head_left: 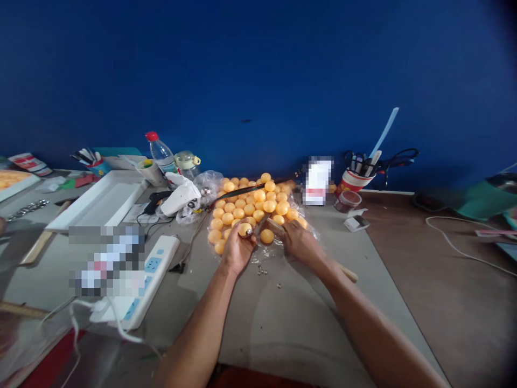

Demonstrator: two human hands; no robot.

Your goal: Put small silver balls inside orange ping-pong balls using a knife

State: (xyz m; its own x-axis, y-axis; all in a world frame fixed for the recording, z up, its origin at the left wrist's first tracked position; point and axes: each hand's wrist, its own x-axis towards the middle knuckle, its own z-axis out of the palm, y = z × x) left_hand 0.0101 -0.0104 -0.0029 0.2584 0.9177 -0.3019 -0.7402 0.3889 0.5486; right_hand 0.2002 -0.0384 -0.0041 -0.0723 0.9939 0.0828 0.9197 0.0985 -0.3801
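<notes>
My left hand (235,252) is closed around a yellow-orange ball (243,230) with shiny silver metal pieces on its right side. My right hand (302,241) grips a hammer (349,274); its wooden handle sticks out behind the hand. The dark hammer head is close to the ball, but I cannot tell whether they touch. Between my hands lies a loose orange ball (267,236). Behind them, many similar balls (239,203) lie on clear plastic, with a dark strip (242,190) across them. Small silver pieces (262,271) are scattered on the table in front.
To the left are a power strip (151,280) with white cables, a white tray (100,200), a bottle (160,153) and a white hot-glue-gun-like object (181,195). A blurred-out phone (317,180) stands at the back. A cup of tools (350,185) and a small box (357,222) sit right.
</notes>
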